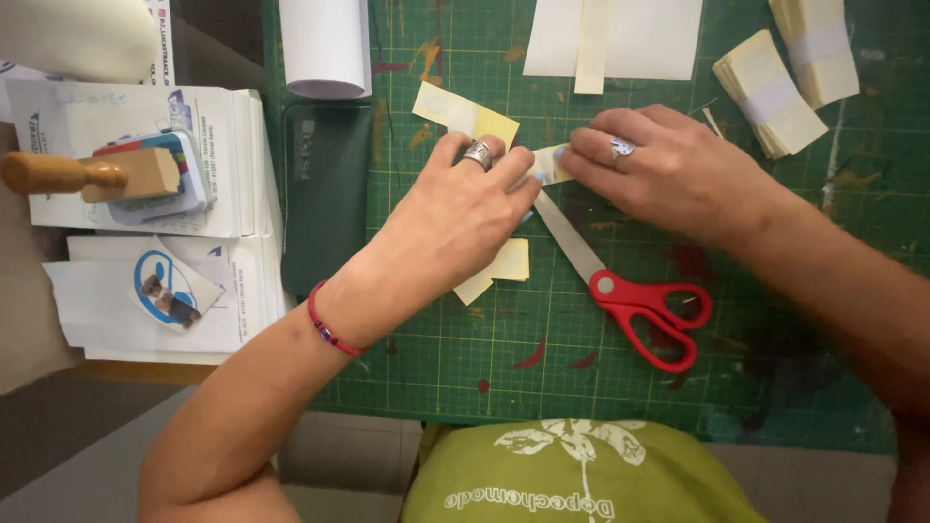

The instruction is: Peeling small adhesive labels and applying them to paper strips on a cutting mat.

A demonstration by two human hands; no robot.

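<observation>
Small yellow paper slip (548, 165): pinched between fingertips of left hand (455, 218) and right hand (668, 169), both grasping its ends. Likely light, flimsy, easily creased; hold by edges. Red-handled scissors (635, 295) just below the hands.

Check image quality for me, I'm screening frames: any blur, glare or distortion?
Head view: light is even and soft, no glare on the green gridded cutting mat; red-handled scissors sharp; left hand and right hand slightly soft; grid lines bow near the edges.
</observation>
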